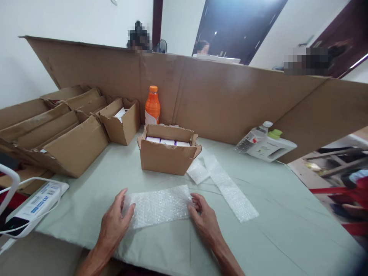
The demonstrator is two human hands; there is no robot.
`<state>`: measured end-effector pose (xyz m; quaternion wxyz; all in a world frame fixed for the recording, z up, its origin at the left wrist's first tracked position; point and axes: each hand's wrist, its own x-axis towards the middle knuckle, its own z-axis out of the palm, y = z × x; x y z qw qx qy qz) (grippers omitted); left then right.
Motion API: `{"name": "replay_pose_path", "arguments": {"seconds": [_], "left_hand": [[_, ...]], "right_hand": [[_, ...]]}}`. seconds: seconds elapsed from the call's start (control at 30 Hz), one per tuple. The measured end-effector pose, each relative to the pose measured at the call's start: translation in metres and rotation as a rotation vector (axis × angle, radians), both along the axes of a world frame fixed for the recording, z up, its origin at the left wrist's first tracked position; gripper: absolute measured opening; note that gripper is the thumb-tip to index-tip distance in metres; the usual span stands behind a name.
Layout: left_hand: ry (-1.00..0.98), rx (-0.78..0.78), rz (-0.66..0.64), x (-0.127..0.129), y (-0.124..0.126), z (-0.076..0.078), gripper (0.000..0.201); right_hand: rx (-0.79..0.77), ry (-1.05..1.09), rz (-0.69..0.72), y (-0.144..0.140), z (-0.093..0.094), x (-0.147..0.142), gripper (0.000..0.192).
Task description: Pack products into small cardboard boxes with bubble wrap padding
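Clear bubble wrap [161, 207] spans left hand [113, 222] and right hand [207, 220], each lightly pinching an end, before the central carton [166, 159]. Uneven pulling could tear it.

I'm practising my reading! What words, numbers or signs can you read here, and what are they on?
No text is clear enough to read.
White device: blue and dark print, too blurred.
Jug: small print, too blurred.
Clear bottle: label with red, too small.
Orange bottle: label unreadable.
Bubble wrap: no writing seen.
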<state>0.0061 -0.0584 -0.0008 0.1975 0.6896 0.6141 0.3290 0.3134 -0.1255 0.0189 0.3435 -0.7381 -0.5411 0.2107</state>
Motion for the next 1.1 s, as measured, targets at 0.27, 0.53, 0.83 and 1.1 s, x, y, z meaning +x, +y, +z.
{"name": "replay_pose_path", "arguments": {"seconds": [0.27,0.53,0.83,1.1], "left_hand": [[-0.119,0.07,-0.257,-0.001,-0.002,-0.008,0.034],[-0.084,0.526,-0.135,0.02,0.048,0.106,0.026],[0.291,0.31,-0.49,0.076,0.178,0.186,0.052],[0.519,0.025,-0.692,0.083,0.209,0.197,0.066]], "right_hand": [[-0.004,-0.014,0.24,0.004,0.01,-0.001,0.033],[0.435,-0.146,0.141,0.036,0.122,0.01,0.025],[0.057,-0.416,0.288,0.164,0.185,0.059,0.051],[-0.243,-0.766,0.415,0.191,0.195,0.044,0.046]]}}
